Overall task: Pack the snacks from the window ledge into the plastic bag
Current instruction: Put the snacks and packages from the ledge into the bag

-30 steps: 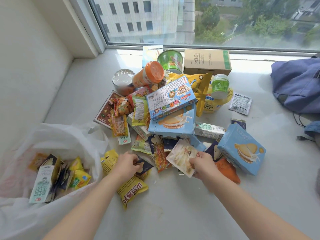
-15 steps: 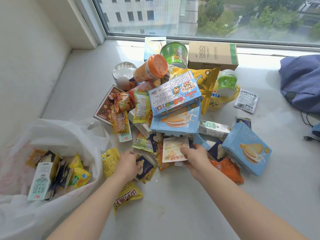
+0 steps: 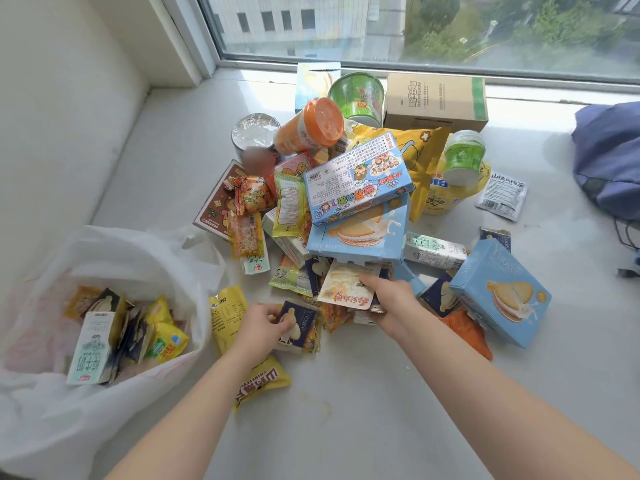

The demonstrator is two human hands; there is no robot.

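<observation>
1. Snacks [image 3: 356,188] lie heaped mid-ledge [image 3: 363,420] below the window: boxes, tubs and packets, all overlapping.
2. Left hand [image 3: 261,329] is at the heap's near edge, fingers curled on a dark packet [image 3: 301,329].
3. Right hand [image 3: 393,303] is just beside it, thumb and fingers pinching a pale packet [image 3: 346,287].
4. Bag [image 3: 114,251] lies open on the ledge, left of the heap, with packets and a carton [image 3: 91,348] inside.
5. Yellow packet [image 3: 227,317] lies between bag and left hand.
6. Cardboard box [image 3: 434,100] stands by the glass; backpack [image 3: 609,157] lies far right, well apart.
</observation>
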